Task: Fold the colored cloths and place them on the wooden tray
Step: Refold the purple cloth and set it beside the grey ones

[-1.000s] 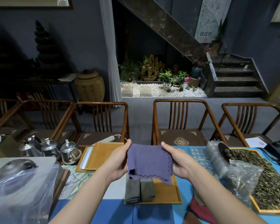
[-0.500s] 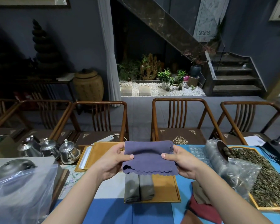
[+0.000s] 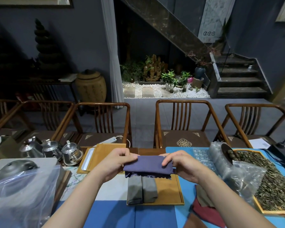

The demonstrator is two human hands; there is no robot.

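Note:
A purple cloth [image 3: 148,166] with a scalloped lower edge hangs folded into a narrow band above the wooden tray [image 3: 169,193]. My left hand [image 3: 117,163] pinches its left end and my right hand [image 3: 181,165] pinches its right end. Two folded grey cloths [image 3: 141,189] lie side by side on the left part of the tray, just below the purple cloth. A dark red cloth [image 3: 204,211] and a brown cloth [image 3: 201,195] lie loose on the blue mat to the right of the tray, partly under my right forearm.
A second wooden tray [image 3: 104,153] with a white dish sits at the back left beside three metal teapots [image 3: 56,151]. A clear plastic bag [image 3: 21,193] covers the left. Bubble wrap [image 3: 227,168] and a tray of dried tea leaves [image 3: 273,183] stand right. Wooden chairs line the far edge.
Both hands have folded the purple cloth down from a tall hanging square into a narrow band and lowered it slightly toward the tray.

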